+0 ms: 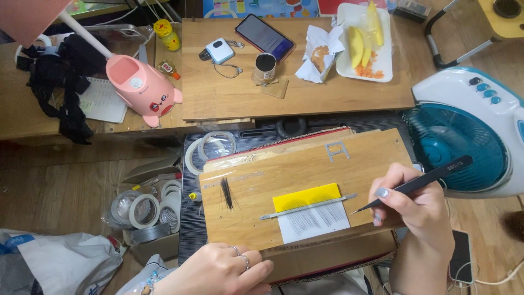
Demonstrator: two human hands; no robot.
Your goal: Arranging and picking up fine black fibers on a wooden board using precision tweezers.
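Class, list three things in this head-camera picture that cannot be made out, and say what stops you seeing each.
- Left hand: wrist cut off by the bottom edge of the head view.
- Black tweezers: middle hidden inside the right hand.
- Fine lashes on the white card: too thin to count.
- Fan: cut off by the right edge.

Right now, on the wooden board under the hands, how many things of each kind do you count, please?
Black tweezers, held in the right hand: 1
Metal strip: 1
Yellow and white card with lashes: 1
Loose black lash bundle: 1
Small metal bracket: 1
Total: 5
The left hand rests on the near edge of the wooden board.
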